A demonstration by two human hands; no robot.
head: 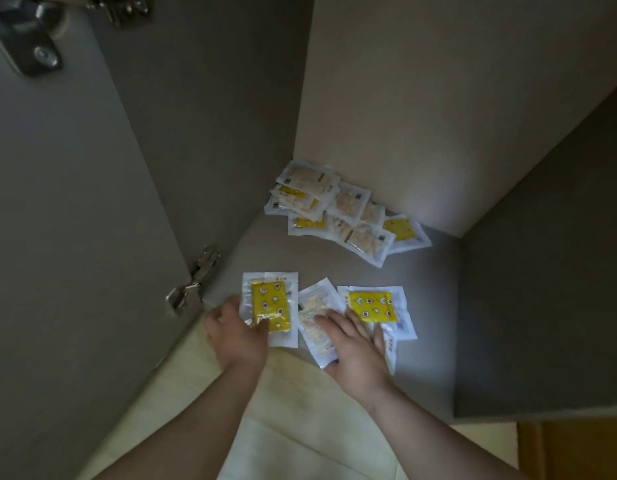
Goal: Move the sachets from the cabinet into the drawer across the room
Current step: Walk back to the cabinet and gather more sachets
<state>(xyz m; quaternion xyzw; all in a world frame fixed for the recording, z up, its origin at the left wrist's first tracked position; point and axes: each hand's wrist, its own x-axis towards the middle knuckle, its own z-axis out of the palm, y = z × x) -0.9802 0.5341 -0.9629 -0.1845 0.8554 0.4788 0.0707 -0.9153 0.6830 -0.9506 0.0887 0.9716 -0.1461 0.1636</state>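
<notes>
Inside cabinet (438, 133): sachets (269, 308) (hands (236, 336) (355, 344) on them)

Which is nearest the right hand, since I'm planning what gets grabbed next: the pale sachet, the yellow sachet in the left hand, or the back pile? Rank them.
1. The pale sachet, front centre, directly under the right hand and its fingers.
2. The yellow sachet, off to the left, pinched by the left hand.
3. The back pile, farthest, in the rear corner.
</notes>
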